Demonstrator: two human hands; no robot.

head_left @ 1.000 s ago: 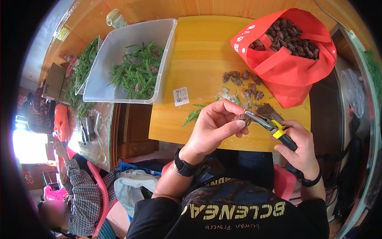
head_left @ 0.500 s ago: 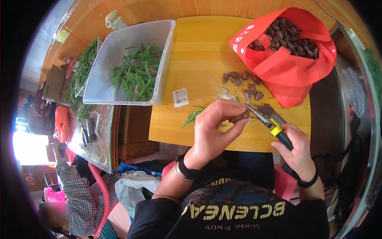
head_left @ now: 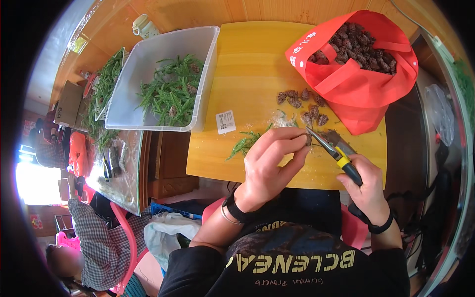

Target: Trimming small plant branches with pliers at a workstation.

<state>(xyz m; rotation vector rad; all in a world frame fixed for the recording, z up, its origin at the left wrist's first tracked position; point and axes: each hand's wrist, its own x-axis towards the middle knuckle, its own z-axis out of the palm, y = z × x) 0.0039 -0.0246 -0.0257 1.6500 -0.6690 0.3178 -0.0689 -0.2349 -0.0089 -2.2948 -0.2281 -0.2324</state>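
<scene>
My left hand (head_left: 269, 168) is closed on a small brown pine cone (head_left: 308, 140), which its fingers mostly hide. In my right hand (head_left: 368, 185) are pliers (head_left: 342, 159) with black and yellow handles. Their metal jaws reach up and left to the pine cone, by the left fingertips; whether they grip anything there is too small to tell. Just beyond the hands, several loose pine cones (head_left: 295, 99) lie on the yellow table (head_left: 252, 59). A green artificial fir sprig (head_left: 244, 143) lies left of my left hand, partly behind it.
A clear plastic bin (head_left: 126, 89) with green sprigs and cones stands at the far left. A red bag (head_left: 356, 99) full of pine cones takes up the far right. A white label (head_left: 225, 122) lies between them. Another person (head_left: 99, 247) sits at the lower left.
The left fingers have turned slightly around the pine cone, so less of it shows. The pliers remain beside it, almost unmoved.
</scene>
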